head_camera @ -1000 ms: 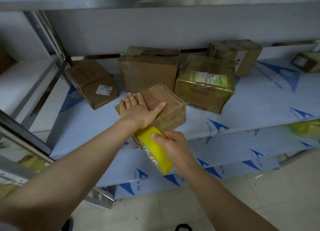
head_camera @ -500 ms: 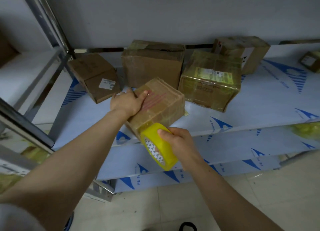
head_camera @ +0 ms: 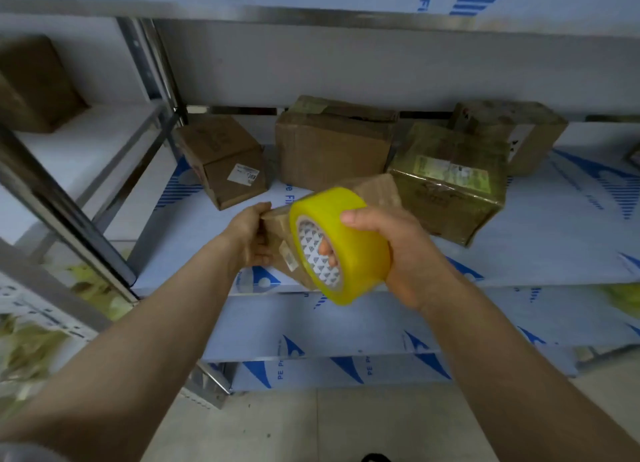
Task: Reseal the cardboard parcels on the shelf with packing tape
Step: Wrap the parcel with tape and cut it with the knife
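Head view: gripping the small parcel (head_camera: pixel 277 234) at its left end with the left hand (head_camera: pixel 251 239), fingers curled round the edge, tilted over the near edge of the shelf (head_camera: pixel 554 239). Clamping the yellow tape roll (head_camera: pixel 349 226) in the right hand (head_camera: pixel 394 253), thumb on top, fingers hooked through the core, just in front of the parcel. Farther back: labelled box (head_camera: pixel 225 160) left, large brown box (head_camera: pixel 332 146), plastic-wrapped parcel (head_camera: pixel 446 181), another box (head_camera: pixel 509 129) far right.
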`<action>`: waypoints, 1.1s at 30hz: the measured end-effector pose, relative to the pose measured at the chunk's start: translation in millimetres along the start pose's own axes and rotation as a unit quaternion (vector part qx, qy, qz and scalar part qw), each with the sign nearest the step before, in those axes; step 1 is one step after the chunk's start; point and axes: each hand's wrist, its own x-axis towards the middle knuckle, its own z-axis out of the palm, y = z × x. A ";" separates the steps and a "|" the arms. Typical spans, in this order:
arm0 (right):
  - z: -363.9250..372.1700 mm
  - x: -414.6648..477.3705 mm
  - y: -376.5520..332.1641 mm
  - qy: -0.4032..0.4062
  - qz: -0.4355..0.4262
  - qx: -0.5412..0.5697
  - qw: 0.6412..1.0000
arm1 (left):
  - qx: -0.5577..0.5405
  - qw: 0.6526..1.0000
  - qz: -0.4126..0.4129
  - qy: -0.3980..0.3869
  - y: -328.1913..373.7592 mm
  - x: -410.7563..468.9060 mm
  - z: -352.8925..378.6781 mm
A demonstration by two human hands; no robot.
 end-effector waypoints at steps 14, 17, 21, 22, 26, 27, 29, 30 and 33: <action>50.2 96.0 -29.3 0.167 -0.098 -0.003 0.981 | -0.234 0.946 0.217 -0.061 -12.4 -21.1 23.6; 49.3 99.9 -25.8 0.201 -0.108 0.012 0.974 | -0.238 0.941 0.238 -0.041 -9.5 -20.5 27.6; 48.5 96.8 -16.2 0.171 -0.097 -0.011 0.980 | -0.149 0.950 0.274 0.026 -12.3 -10.5 25.9; 47.2 95.5 -12.6 0.158 -0.086 -0.014 0.984 | -0.123 0.949 0.286 0.042 -12.6 -8.4 24.7; 48.7 89.8 -4.4 0.099 -0.070 -0.009 0.993 | -0.104 0.942 0.307 0.086 -8.2 -5.3 21.0; 51.2 89.2 -4.3 0.095 -0.074 -0.005 0.993 | -0.094 0.940 0.313 0.101 -9.2 -5.1 21.9; 56.6 86.6 -4.6 0.113 -0.075 0.016 0.991 | -0.066 0.936 0.327 0.113 -14.6 -3.4 26.9; 58.2 84.5 -5.9 0.125 -0.074 0.028 0.989 | -0.058 0.936 0.329 0.114 -16.3 -2.9 29.4; 59.6 70.8 -17.4 0.148 -0.070 0.067 0.984 | -0.052 0.940 0.307 0.142 -7.0 2.4 23.4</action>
